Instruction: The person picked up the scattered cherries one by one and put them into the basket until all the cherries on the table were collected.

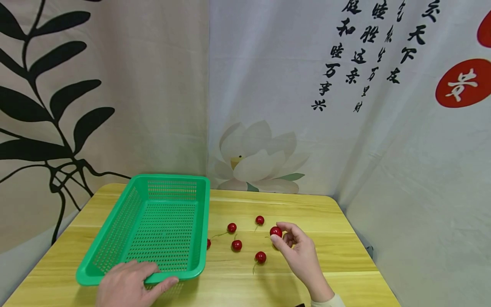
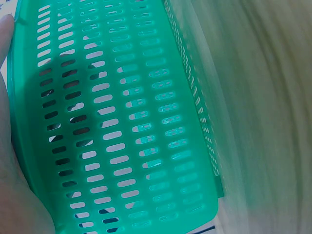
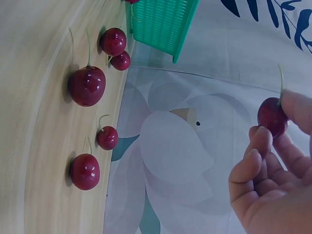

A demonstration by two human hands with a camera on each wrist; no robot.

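A green plastic basket with slotted walls stands on the left of the table. My left hand grips its near rim; the left wrist view shows the basket wall close up, with part of the hand at the edge. My right hand pinches a dark red cherry between thumb and fingers, above the table, its green stem pointing up. Several cherries with stems lie between basket and right hand, among them one cherry near the middle, one cherry nearer me and one cherry farther back.
The wooden table has its back edge against a hanging cloth printed with leaves, a lotus and black writing. One cherry sits right beside the basket's right side, partly hidden by it.
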